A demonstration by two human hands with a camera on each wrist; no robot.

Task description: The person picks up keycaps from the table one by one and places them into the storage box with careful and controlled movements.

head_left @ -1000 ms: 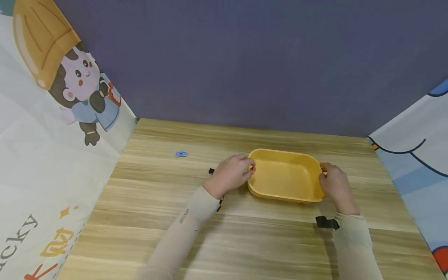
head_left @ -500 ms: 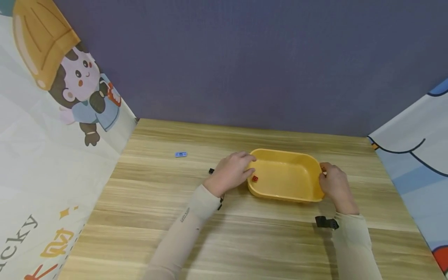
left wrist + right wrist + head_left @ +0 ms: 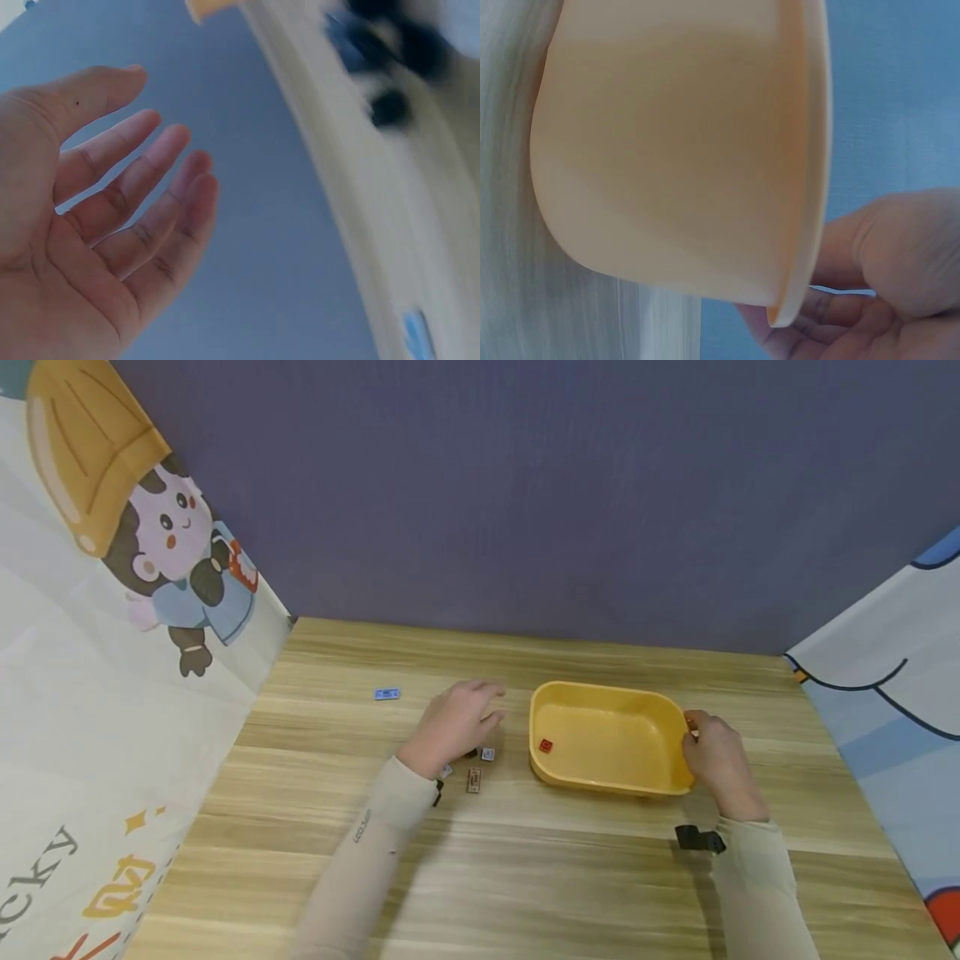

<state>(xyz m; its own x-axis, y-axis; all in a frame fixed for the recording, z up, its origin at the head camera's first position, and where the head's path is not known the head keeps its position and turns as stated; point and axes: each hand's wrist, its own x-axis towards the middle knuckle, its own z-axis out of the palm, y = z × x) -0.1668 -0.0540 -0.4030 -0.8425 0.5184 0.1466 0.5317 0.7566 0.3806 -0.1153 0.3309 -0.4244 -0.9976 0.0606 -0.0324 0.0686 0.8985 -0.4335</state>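
My left hand [image 3: 453,722] hovers over the table, left of a yellow plastic basin [image 3: 615,745]. In the left wrist view its fingers [image 3: 150,165] are spread and loosely bent, with nothing in the palm. Below it lie a small white square piece [image 3: 487,754], a brown rectangular piece [image 3: 474,780] and a dark piece [image 3: 471,753], partly hidden by the hand. A small red square piece [image 3: 546,746] rests inside the basin near its left end. My right hand [image 3: 717,758] grips the basin's right end, thumb and fingers around the rim [image 3: 810,165].
Farther left on the wooden table [image 3: 600,877] lies a small blue rectangular piece [image 3: 387,694]. A dark blue panel [image 3: 525,502] rises behind the table. Printed cloths stand along the left [image 3: 82,710] and right sides.
The left hand has released the red piece into the basin, then moved left away from the rim, exposing the small pieces below it. The right hand stays at the basin's right end.
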